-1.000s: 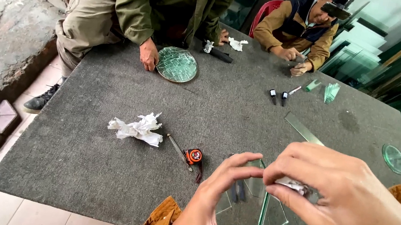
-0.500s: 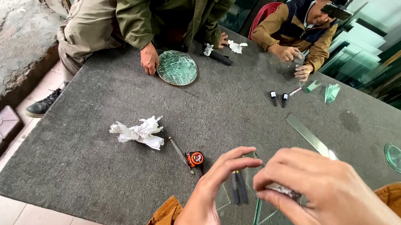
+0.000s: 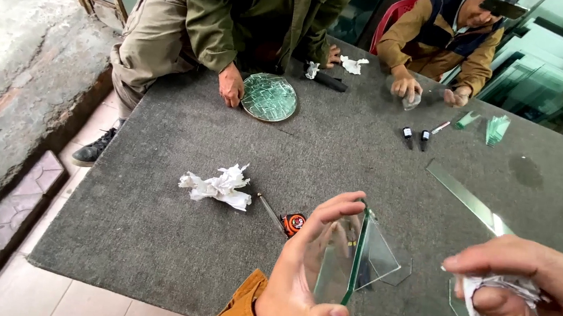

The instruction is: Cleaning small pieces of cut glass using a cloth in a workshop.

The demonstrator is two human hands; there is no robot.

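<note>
Left hand [image 3: 300,278] holds a glass pane [image 3: 347,259] upright above the table's [image 3: 148,234] near edge; right hand [image 3: 537,310] sits to its right, clutching a paper wad [image 3: 491,288]. Left of the pane lies a tape measure [image 3: 293,223], further left a crumpled tissue [image 3: 218,186]. A round glass disc [image 3: 270,97] lies at the far edge.

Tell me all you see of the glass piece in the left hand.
The glass piece is a clear flat pane with green-looking edges, held upright and edge-on above the grey felt table. The left hand pinches it, fingertips on the top edge and thumb underneath. Its exact outline is unclear. The right hand, gripping crumpled white paper, is apart from it.
</note>
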